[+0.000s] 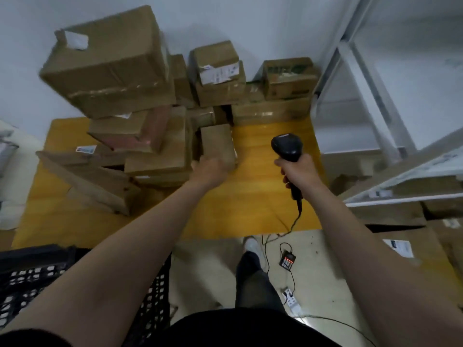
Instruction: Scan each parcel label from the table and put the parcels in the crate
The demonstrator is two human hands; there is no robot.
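Several brown cardboard parcels are piled on the yellow table [263, 196]; a big box [110, 63] tops the heap at the left. My left hand [213, 169] reaches onto the near end of a small upright parcel [216, 141] at the pile's front; motion blur hides its fingers. My right hand [298, 171] grips a black barcode scanner [286, 146] by its handle, head up, over the table's bare right part. The black lattice crate [32, 274] stands on the floor at the lower left, partly hidden by my left arm.
A white metal shelf rack [370, 78] stands at the right, with more boxes [406, 246] stacked below it. The scanner cable [295, 221] runs down to the floor, where a charger with red lights [288, 260] lies. My leg and shoe [253, 246] are beside the table's front edge.
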